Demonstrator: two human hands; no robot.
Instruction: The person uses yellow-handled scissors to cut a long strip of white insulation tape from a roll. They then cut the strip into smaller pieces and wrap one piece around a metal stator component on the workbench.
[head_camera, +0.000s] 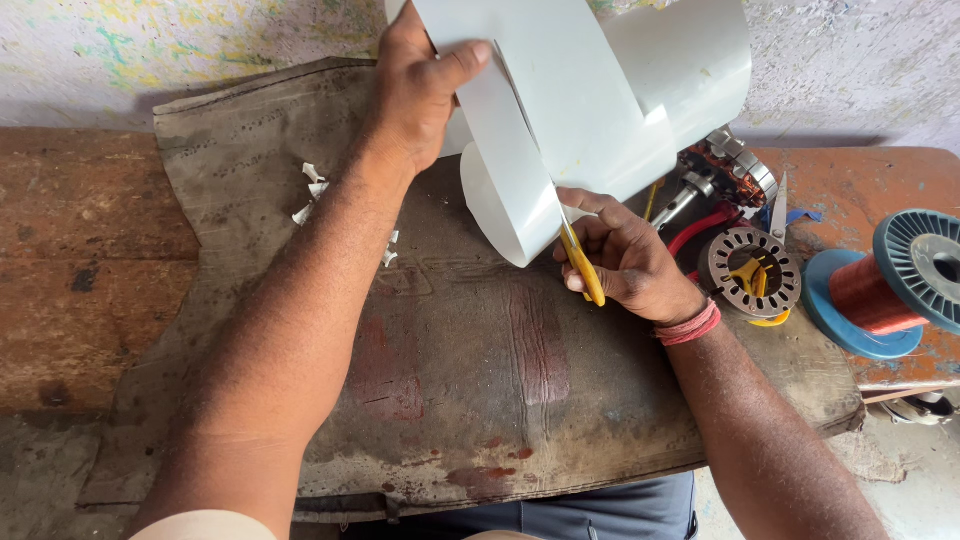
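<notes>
My left hand (425, 85) is clamped on the top of a white plastic sheet (560, 110), thumb over the front edge, holding it up off the bench (90, 250). The sheet curls off a white roll (690, 60) at the back. My right hand (625, 262) is closed round yellow-handled scissors (582, 262), blades up into the sheet's lower edge, cutting a strip. Blade tips are hidden behind the sheet, so I can't tell how far the cut runs.

To do it well, I judge: keep the sheet taut with the left hand, cut in long strokes, keep the line parallel to the edge so strip width stays even, don't let the curl twist the blades.

A worn dark mat (450, 370) covers the bench. White offcuts (312, 185) lie on it near my left forearm. At right: a motor stator (750, 268), a red copper-wire spool (890, 285) and a rotor with shaft (725, 170).
</notes>
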